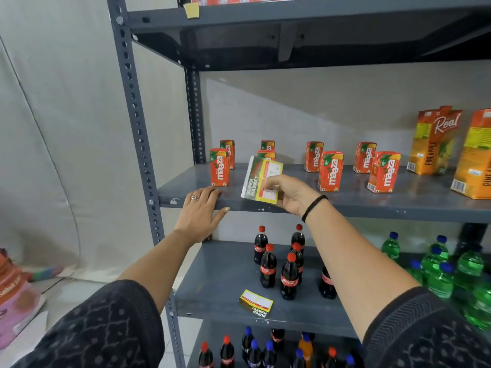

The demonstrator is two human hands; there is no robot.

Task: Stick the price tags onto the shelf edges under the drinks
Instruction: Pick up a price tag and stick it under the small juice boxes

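Observation:
My right hand point(291, 193) holds a yellow-green "Super Market" price tag sheet point(261, 181) against the front of the middle shelf edge point(372, 209), below small orange Maaza juice cartons point(330, 171). My left hand point(202, 212) rests flat on the same shelf edge, fingers over the lip, just below the leftmost Maaza carton point(220, 167). A second price tag point(255, 302) lies flat on the shelf below, in front of several cola bottles point(288, 277).
Tall orange pineapple juice cartons point(434, 140) stand at the right of the middle shelf. Green bottles point(441, 272) fill the lower shelf's right side. More bottles point(253, 350) sit on the bottom shelf. A perforated grey upright point(138, 123) frames the left side. A yellow tag point(192, 10) hangs on the top shelf edge.

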